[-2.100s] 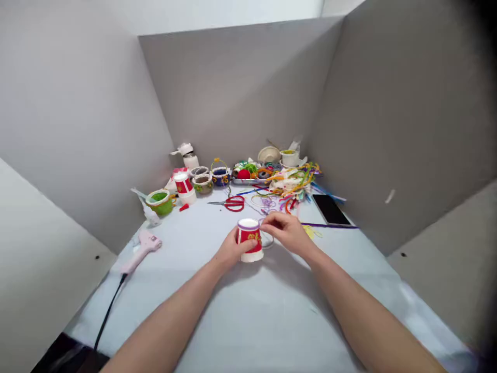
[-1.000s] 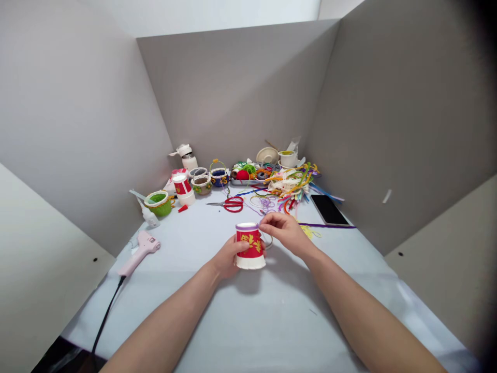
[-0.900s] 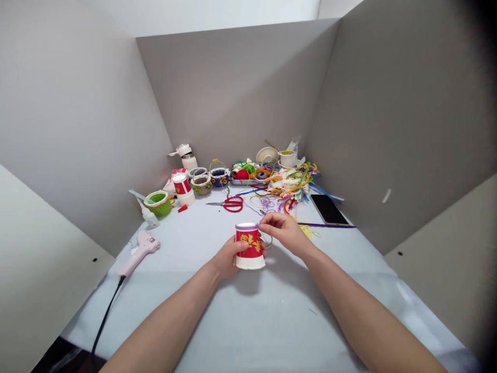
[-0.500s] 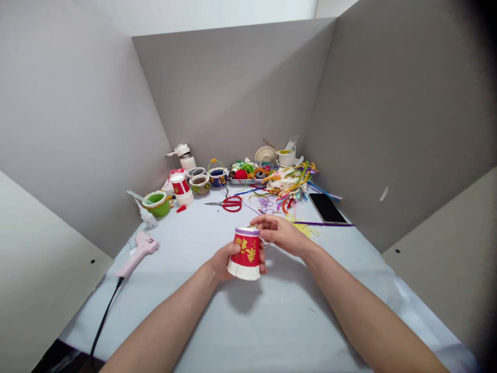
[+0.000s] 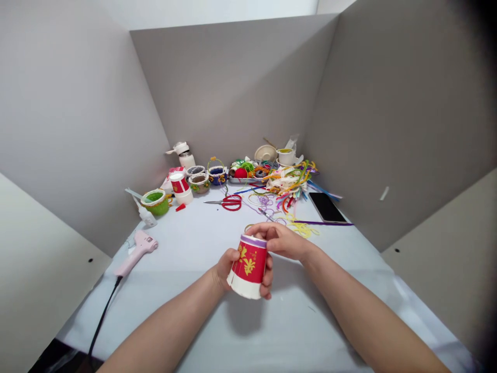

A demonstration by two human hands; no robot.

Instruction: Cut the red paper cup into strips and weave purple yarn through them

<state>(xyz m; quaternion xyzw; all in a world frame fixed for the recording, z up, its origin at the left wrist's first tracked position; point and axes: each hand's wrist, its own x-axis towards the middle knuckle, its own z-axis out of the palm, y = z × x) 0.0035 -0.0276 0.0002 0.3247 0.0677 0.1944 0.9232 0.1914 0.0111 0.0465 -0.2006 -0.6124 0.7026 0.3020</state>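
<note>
My left hand (image 5: 227, 267) grips a red and white paper cup (image 5: 250, 263) with gold printing, thumb in front and fingers curled behind it. The cup stands narrow end up and tilts slightly. A purple band (image 5: 253, 240) circles that upper end. My right hand (image 5: 277, 239) is bent over the top of the cup, its fingers closed at the far side of the band. What those fingertips hold, if anything, is hidden. Just behind them shows part of a thin tan ring (image 5: 247, 227).
Red-handled scissors (image 5: 231, 202), tangled purple yarn (image 5: 266, 202) and yellow yarn (image 5: 305, 228) lie beyond my hands. At left are a pink glue gun (image 5: 137, 253), a green basket (image 5: 156, 203) and another red cup (image 5: 180, 187). A phone (image 5: 327, 207) lies right, near piled pipe cleaners (image 5: 289, 181).
The cup and my left hand have moved slightly down and right, and the cup has turned a little. My right hand has closed in over the cup's top end.
</note>
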